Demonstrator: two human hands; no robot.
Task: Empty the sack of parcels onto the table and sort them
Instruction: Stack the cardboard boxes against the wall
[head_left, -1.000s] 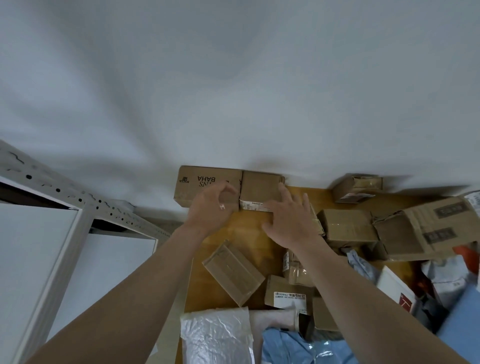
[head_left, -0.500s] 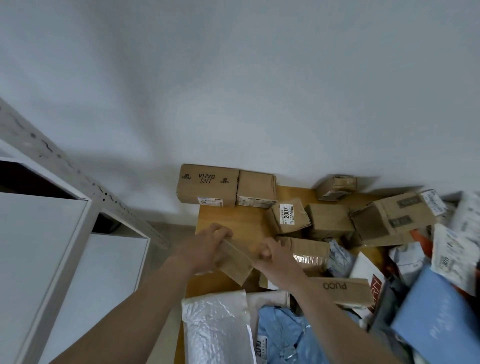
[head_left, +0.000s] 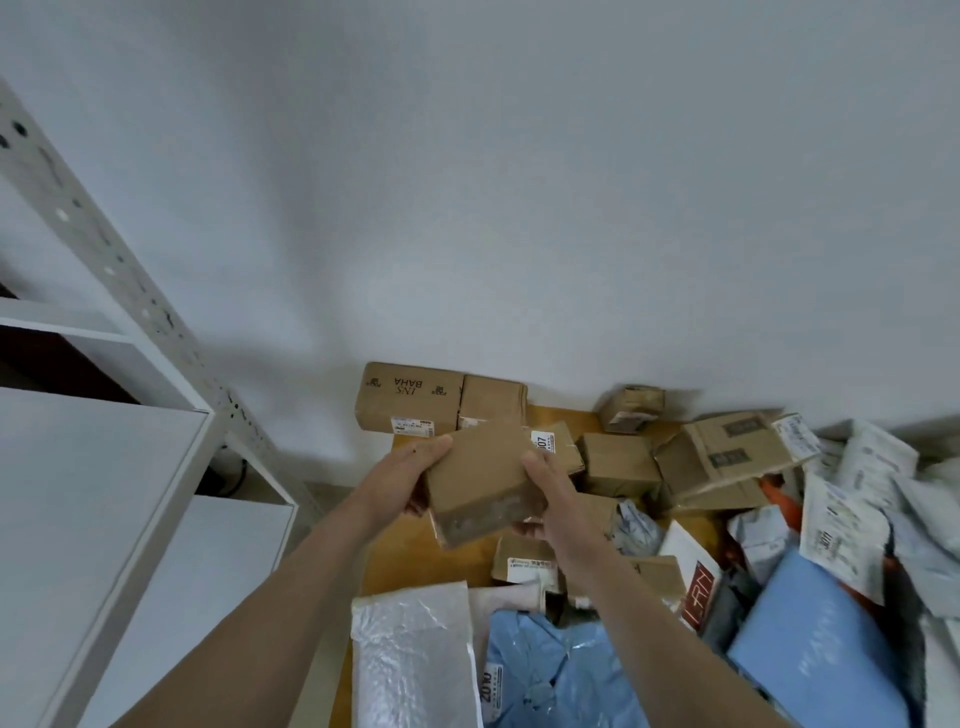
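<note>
The cardboard box (head_left: 483, 478) you hold is matt brown, with glossy tape (head_left: 483, 519) over its near end. Your desk (head_left: 405, 561) is smooth wood. Lower centre, the bubble mailer (head_left: 415, 660) is shiny, crinkled white plastic; the shelving post (head_left: 104, 260) at left is white-painted metal.

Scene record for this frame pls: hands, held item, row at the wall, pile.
left hand: grips left end of plain brown cardboard box
right hand: grips its right side
box state: lifted over wooden table
far row: printed brown carton, smaller brown box, side by side at white wall
pile: white bubble mailer, light blue poly bag, more parcels
</note>
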